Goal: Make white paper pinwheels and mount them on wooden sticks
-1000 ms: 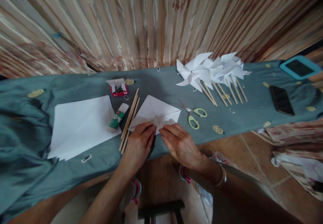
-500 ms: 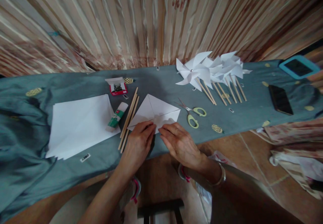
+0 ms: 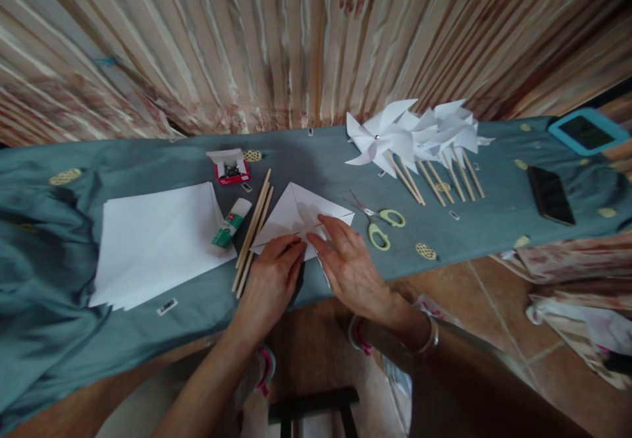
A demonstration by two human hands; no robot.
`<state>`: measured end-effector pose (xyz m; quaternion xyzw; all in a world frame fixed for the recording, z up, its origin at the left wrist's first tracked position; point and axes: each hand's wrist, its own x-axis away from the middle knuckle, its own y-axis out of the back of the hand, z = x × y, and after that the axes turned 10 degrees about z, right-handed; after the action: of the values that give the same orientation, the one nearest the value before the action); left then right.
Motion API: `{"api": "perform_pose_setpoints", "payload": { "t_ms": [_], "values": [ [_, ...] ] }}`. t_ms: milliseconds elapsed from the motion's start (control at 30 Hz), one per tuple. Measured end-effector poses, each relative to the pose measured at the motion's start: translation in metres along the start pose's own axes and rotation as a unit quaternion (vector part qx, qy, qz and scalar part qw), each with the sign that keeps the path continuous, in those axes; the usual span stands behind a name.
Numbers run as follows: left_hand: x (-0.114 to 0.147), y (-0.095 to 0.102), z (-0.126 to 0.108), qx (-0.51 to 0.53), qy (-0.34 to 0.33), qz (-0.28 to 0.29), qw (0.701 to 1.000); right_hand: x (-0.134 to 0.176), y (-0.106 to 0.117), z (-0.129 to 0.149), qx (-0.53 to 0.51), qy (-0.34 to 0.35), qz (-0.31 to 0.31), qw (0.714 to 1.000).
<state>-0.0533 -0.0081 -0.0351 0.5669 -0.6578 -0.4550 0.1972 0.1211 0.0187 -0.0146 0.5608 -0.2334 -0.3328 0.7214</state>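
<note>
A white square of paper with cut lines running toward its middle lies on the cloth, one corner pointing away from me. My left hand is closed, its fingertips pinching the paper's near side. With my right hand I grip the near right part of the sheet, which bends up toward the centre under my fingers; the exact corner is hidden. Scissors with pale green handles lie open-bladed right of the paper. Left of it rest several wooden sticks.
A glue stick lies on a stack of white paper. Behind is a red box of small metal pieces. Several paper pinwheels on sticks lie back right. A phone and blue-framed device are far right.
My right hand has moved up and left over the paper, bringing the sheet's near right part toward the middle. My left hand stays in place.
</note>
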Motion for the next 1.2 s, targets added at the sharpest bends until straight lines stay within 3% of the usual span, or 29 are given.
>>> {"api": "perform_pose_setpoints", "payload": {
  "t_ms": [433,800,1033,1133,1200],
  "values": [
    [-0.001,0.002,-0.001,0.0,0.006,0.016,1.0,-0.011,-0.003,-0.001,-0.004,0.009,0.009,1.0],
    [0.0,0.0,0.001,0.017,0.014,0.02,1.0,-0.014,-0.009,0.0,-0.069,-0.007,0.018,0.997],
    [0.0,0.002,0.0,0.006,0.017,0.022,1.0,-0.016,0.008,-0.021,-0.247,-0.034,-0.059,0.967],
    [0.001,0.004,0.0,-0.001,0.011,0.019,1.0,-0.011,0.012,-0.035,-0.242,-0.057,-0.084,0.965],
    [0.002,0.005,0.0,-0.005,0.005,0.012,1.0,-0.005,0.014,-0.041,-0.216,-0.044,-0.062,0.974]
  ]
}}
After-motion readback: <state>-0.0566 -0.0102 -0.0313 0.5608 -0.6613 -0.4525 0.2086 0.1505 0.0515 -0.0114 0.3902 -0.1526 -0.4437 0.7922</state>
